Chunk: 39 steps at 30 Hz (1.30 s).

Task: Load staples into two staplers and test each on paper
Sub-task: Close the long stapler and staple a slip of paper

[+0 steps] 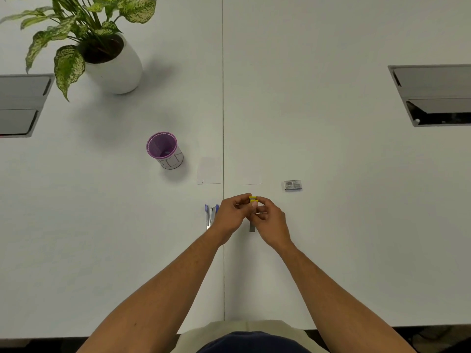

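Both forearms reach forward from the near table (356, 225) edge and converge at the centre seam. Left hand (230, 215) and right hand (271, 221) meet above the table, fingers curled and clamped on a small yellow stapler (253, 199), whose yellow end shows between the fingertips; a grey metal part (252, 228) hangs below the hands. Just left of the left hand, touching the table, lies a blue stapler (210, 215), opened out. Beyond the hands lie two white paper slips (209, 170), one on each side of the seam. A staple box (292, 185) lies to the right of them, apart from the hands. Farther left stands a purple mesh pen cup (164, 150); what it contains cannot be told. A potted plant (102, 47) stands at far left. Recessed cable hatches (433, 95) sit at both side edges. Wide bare surface extends right of the hands and beyond the slips.
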Each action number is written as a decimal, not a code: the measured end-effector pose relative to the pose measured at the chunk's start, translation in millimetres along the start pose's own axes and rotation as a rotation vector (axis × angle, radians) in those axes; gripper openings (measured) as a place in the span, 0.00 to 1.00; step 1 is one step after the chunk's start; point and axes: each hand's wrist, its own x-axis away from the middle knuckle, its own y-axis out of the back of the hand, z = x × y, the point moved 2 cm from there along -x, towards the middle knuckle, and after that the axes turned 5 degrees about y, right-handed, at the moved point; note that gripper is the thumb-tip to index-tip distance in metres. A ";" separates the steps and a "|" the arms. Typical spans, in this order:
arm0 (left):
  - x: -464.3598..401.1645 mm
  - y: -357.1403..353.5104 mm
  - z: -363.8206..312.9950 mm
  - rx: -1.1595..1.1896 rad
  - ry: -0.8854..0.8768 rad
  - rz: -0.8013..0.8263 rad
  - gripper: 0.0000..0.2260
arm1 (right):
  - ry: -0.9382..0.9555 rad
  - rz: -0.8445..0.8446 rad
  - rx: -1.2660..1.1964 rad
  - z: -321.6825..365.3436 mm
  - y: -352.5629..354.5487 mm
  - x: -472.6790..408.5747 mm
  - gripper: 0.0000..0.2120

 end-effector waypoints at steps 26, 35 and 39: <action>-138.1 13.2 -31.6 -1.274 -0.338 -0.066 0.32 | -0.160 -0.145 0.450 -40.2 1.6 -41.0 0.27; -144.9 16.6 -23.0 -1.264 -0.533 -0.170 0.12 | -0.071 -0.286 0.327 -31.1 21.2 -43.2 0.19; -131.7 19.2 -26.8 -1.001 -0.450 -0.192 0.07 | 0.058 -0.283 0.273 -10.7 24.1 -56.1 0.16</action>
